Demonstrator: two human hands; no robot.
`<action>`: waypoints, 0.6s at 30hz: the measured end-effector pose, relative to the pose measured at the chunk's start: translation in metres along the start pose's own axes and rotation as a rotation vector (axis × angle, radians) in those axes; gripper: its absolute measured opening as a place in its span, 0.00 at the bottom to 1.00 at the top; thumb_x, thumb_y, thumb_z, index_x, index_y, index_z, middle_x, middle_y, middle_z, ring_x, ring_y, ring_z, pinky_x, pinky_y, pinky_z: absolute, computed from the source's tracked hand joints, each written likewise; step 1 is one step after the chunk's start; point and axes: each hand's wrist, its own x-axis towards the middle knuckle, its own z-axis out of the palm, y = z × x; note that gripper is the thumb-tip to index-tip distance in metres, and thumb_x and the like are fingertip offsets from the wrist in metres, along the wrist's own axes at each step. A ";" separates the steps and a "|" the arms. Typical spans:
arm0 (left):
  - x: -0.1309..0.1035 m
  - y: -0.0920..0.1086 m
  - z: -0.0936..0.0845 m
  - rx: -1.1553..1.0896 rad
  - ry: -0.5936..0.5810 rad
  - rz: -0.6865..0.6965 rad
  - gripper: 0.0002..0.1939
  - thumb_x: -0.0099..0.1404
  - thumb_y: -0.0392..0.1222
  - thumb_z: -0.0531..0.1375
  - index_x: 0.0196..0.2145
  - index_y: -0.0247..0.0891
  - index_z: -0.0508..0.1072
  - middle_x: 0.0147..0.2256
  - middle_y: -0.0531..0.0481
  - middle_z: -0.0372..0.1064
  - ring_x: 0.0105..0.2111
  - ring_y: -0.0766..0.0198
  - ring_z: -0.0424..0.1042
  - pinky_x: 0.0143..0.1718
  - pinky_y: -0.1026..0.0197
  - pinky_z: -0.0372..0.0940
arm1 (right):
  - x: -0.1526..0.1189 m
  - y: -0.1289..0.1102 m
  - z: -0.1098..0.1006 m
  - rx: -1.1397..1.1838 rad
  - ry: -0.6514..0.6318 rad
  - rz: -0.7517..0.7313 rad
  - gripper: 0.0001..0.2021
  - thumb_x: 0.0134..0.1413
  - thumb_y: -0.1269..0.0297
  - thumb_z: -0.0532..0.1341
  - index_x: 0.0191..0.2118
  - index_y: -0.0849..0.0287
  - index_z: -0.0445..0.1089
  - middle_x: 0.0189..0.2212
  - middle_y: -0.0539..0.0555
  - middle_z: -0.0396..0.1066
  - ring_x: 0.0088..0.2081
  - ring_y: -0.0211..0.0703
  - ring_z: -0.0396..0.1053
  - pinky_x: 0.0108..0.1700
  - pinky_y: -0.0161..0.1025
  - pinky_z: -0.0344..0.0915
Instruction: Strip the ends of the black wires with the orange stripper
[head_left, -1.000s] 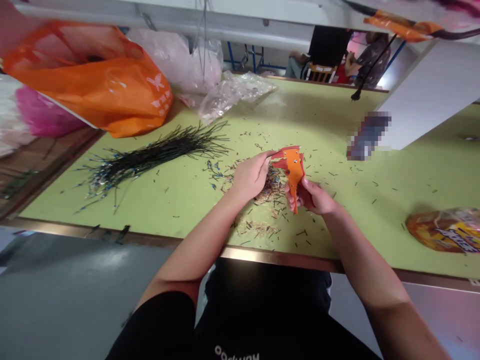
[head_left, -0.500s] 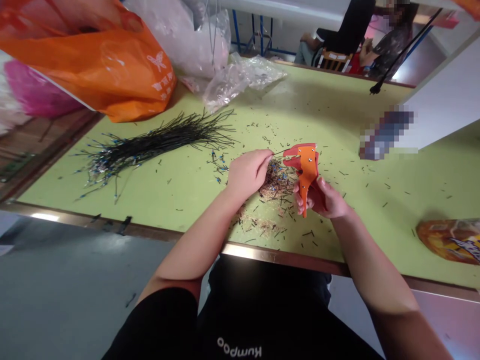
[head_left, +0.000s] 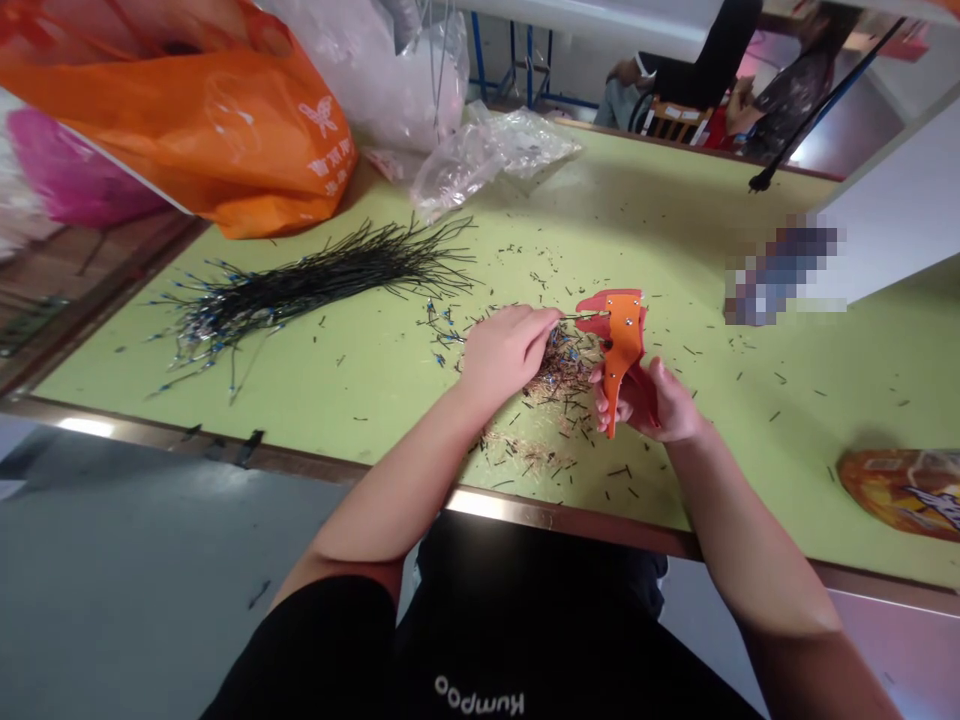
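My left hand (head_left: 504, 352) pinches a thin black wire (head_left: 571, 317) between thumb and fingertips. The wire's free end reaches into the jaws of an orange-and-red wire stripper (head_left: 624, 330), which appear closed around it. Around the handles of this tool my right hand (head_left: 651, 402) is wrapped, holding it upright. Beneath both hands lies a pile of short black offcuts and copper strands (head_left: 559, 375), with some blue bits among them. Farther left rests a long bundle of black wires (head_left: 322, 275) with blue-and-silver ends.
Behind the bundle stand an orange plastic bag (head_left: 225, 130) and clear plastic bags (head_left: 495, 150). An orange-brown package (head_left: 904, 490) is at the right edge. Scraps dot the green tabletop (head_left: 360, 380). Seated people (head_left: 795, 100) are beyond the far edge.
The stripper's jaws have gone from gaping to nearly closed, with the wire now between them. The whole view has shifted slightly; both hands keep their grip.
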 end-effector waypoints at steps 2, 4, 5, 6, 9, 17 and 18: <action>0.000 0.001 0.000 0.002 -0.002 0.001 0.20 0.81 0.43 0.49 0.49 0.43 0.82 0.38 0.45 0.82 0.38 0.56 0.78 0.38 0.56 0.69 | 0.000 0.000 0.002 -0.014 0.009 -0.006 0.36 0.56 0.27 0.65 0.50 0.59 0.75 0.32 0.53 0.76 0.30 0.43 0.78 0.33 0.40 0.78; 0.000 0.001 -0.001 0.009 0.000 0.000 0.19 0.81 0.43 0.50 0.49 0.43 0.82 0.38 0.45 0.82 0.38 0.56 0.79 0.37 0.56 0.68 | 0.000 0.000 0.004 -0.032 0.036 -0.018 0.33 0.57 0.29 0.66 0.48 0.59 0.75 0.30 0.52 0.75 0.29 0.42 0.77 0.31 0.38 0.77; 0.000 0.001 -0.001 0.012 0.001 -0.003 0.19 0.81 0.43 0.50 0.49 0.43 0.82 0.38 0.45 0.82 0.39 0.55 0.79 0.38 0.56 0.69 | 0.000 0.000 0.004 -0.046 0.049 -0.022 0.32 0.58 0.31 0.66 0.46 0.59 0.75 0.29 0.52 0.75 0.28 0.41 0.77 0.30 0.37 0.76; 0.000 0.001 -0.001 0.011 0.000 -0.007 0.19 0.81 0.43 0.50 0.49 0.43 0.82 0.38 0.45 0.83 0.39 0.55 0.79 0.38 0.55 0.69 | 0.000 0.000 0.005 -0.062 0.059 -0.027 0.30 0.59 0.32 0.67 0.44 0.59 0.75 0.28 0.51 0.74 0.27 0.40 0.76 0.29 0.36 0.75; 0.001 0.001 -0.001 -0.004 -0.004 -0.019 0.20 0.81 0.45 0.50 0.49 0.42 0.82 0.39 0.45 0.83 0.39 0.55 0.79 0.39 0.55 0.70 | 0.000 -0.001 0.007 -0.110 0.081 -0.034 0.28 0.60 0.34 0.67 0.41 0.58 0.74 0.28 0.51 0.73 0.27 0.40 0.75 0.26 0.35 0.71; 0.000 0.002 0.001 -0.085 0.010 -0.045 0.19 0.81 0.44 0.50 0.48 0.42 0.82 0.42 0.45 0.83 0.41 0.55 0.80 0.44 0.53 0.73 | 0.001 0.001 0.008 -0.113 0.118 -0.022 0.30 0.57 0.31 0.67 0.42 0.58 0.75 0.28 0.51 0.74 0.27 0.41 0.75 0.26 0.36 0.70; 0.000 0.002 0.002 -0.092 0.011 -0.041 0.18 0.80 0.44 0.51 0.48 0.42 0.82 0.42 0.44 0.83 0.42 0.55 0.80 0.44 0.52 0.73 | 0.001 0.001 0.008 -0.114 0.114 -0.021 0.30 0.57 0.31 0.67 0.43 0.58 0.75 0.28 0.51 0.74 0.28 0.41 0.76 0.26 0.36 0.70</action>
